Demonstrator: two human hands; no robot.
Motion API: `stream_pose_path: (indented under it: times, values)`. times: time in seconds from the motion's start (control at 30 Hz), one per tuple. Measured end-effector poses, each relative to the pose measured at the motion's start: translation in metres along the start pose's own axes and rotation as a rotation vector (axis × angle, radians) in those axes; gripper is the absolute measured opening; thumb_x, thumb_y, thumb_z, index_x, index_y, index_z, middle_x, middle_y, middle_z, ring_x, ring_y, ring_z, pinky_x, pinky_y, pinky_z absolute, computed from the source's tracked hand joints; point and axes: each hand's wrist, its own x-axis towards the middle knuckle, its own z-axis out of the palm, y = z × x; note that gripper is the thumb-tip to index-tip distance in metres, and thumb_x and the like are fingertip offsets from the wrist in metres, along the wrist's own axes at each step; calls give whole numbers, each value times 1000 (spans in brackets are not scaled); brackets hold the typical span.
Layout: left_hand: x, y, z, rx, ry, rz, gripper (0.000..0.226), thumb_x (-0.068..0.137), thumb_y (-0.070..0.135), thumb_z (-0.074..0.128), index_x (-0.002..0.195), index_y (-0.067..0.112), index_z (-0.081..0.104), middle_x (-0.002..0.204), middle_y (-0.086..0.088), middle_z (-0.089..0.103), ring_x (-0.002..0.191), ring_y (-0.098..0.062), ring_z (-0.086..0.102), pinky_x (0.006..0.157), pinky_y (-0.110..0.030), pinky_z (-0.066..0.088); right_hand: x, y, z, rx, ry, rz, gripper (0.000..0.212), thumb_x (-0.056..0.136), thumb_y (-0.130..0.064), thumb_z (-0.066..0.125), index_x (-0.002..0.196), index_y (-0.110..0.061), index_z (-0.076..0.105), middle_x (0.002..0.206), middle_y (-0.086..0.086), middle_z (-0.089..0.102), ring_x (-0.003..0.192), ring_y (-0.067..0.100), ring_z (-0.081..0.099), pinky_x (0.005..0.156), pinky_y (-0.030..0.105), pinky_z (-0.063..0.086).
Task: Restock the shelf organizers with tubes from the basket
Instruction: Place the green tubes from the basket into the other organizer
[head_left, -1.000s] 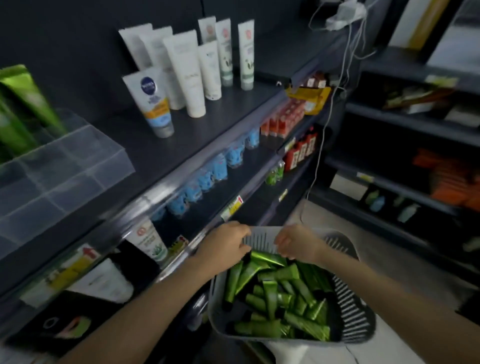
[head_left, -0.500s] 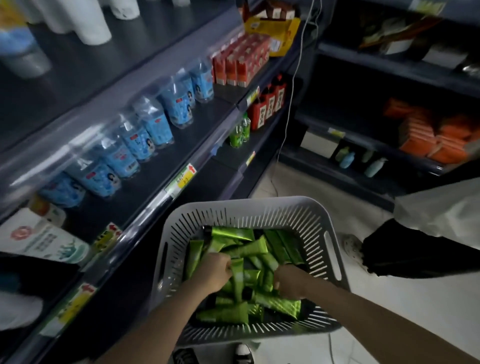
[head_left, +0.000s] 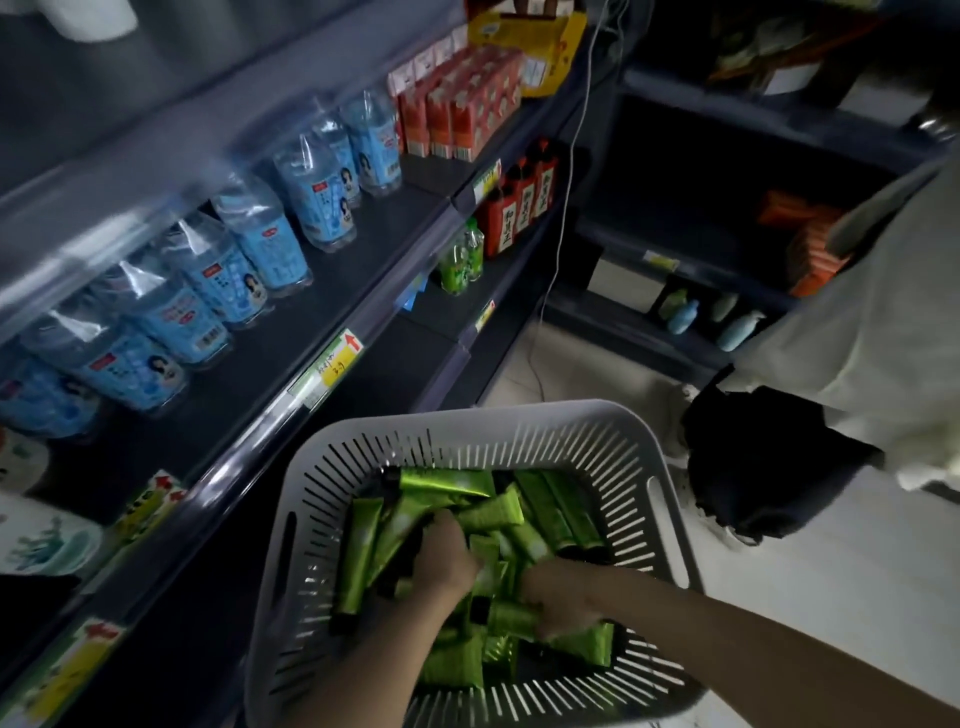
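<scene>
Head view: green tubes (head_left: 358, 551) lie jumbled in the basket (head_left: 467, 415), most pointing lengthwise toward its far rim; left hand (head_left: 447, 551) curls around some, right hand (head_left: 566, 597) blurred, grip unclear.

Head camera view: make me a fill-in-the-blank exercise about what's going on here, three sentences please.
1. The left hand and the right hand both reach into the ____.
2. The tubes are ____ in colour.
3. The bottles on the shelf carry ____ labels.

Missing words: basket; green; blue.
</scene>
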Motion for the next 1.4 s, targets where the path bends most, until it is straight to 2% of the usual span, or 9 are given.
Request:
stream_pose_path:
  times: [0.13,0.3,0.5,0.67,0.8,0.97,1.1,1.3,1.4]
  values:
    - [0,4,3,126,-68,13,11,87,10,55,80,16,60,87,-3,63,88,-21,62,74,-34,51,-18,10,-22,234,117,32,31,88,-32,56,90,-3,66,85,11,65,76,25,60,60,28,42]
    - [-1,10,15,69,-118,18,12,86,22,65,94,14,62,89,3,60,81,-11,56,52,-17,37,-35,18,-37,338,194,106,21,85,-26,62,79,-6,67,67,5,60,53,15,58,53,24,47]
    - [1,13,25,113,-83,45,13,82,19,67,86,8,69,91,-9,70,90,-24,65,68,-28,46,-45,32,-36,455,371,190,13,83,-18,62,86,-8,70,71,10,71,56,14,65,45,9,45]
    - [-18,24,-17,14,-85,63,13,81,13,66,92,6,65,78,-3,59,65,-14,55,53,-21,37,-66,34,-56,589,583,214,13,71,-15,70,84,-11,70,76,8,71,67,22,69,65,30,58]
    - [-50,43,-71,-15,-31,179,23,79,10,65,103,11,64,88,0,56,78,-13,54,56,-22,36,-91,15,-93,627,687,128,15,72,-14,68,77,0,65,66,12,68,59,24,67,65,35,56]
    - [-93,69,-137,-36,116,333,32,78,5,62,57,23,45,56,8,44,51,-2,41,45,-16,29,-128,-25,-147,552,744,14,24,73,-21,72,67,0,62,60,10,60,58,21,61,62,36,52]
    - [-129,85,-202,-13,277,397,18,82,10,64,69,17,55,62,8,49,57,-4,45,48,-15,31,-163,-72,-196,543,801,-124,33,74,-20,75,51,-13,54,49,0,54,47,9,56,50,22,45]
    - [-190,95,-302,-49,587,486,22,81,8,65,63,15,55,62,-3,53,60,-12,47,52,-24,27,-215,-160,-270,665,865,-394,27,75,-22,76,70,2,64,61,7,61,57,17,60,67,42,58]
    - [-222,96,-350,-67,741,465,24,81,10,66,62,17,53,59,1,52,58,-12,48,54,-28,32,-241,-208,-298,623,909,-488,22,78,-17,73,79,4,68,70,17,69,59,21,65,63,37,60]
